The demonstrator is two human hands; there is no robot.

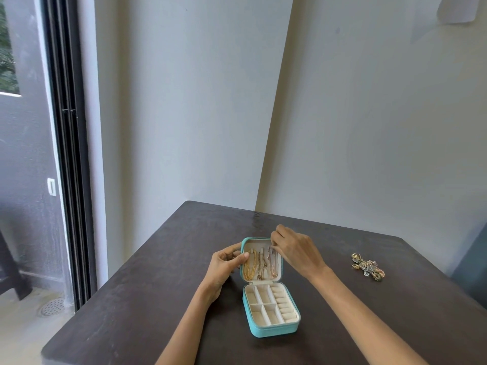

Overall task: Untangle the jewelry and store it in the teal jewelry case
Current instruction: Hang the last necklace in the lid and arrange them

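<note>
The teal jewelry case (pixel 271 330) lies open on the dark table, its cream compartments bare. Its lid (pixel 247 239) stands up behind the base, and several chains hang inside it: a gold chain (pixel 249 267) at the left, thinner ones (pixel 261 264) in the middle and a rose-toned chain (pixel 272 262) at the right. My left hand (pixel 224 264) grips the lid's left edge, thumb on the inner lining. My right hand (pixel 292 248) pinches the top of the rose-toned chain at the lid's upper right corner. A tangled heap of jewelry (pixel 367 267) lies to the right.
The dark table (pixel 158 299) stands in a corner of pale walls. A sliding glass door (pixel 68 154) with a black frame is at the left, beyond the table's left edge. A teal-grey object (pixel 474 267) shows at the right edge.
</note>
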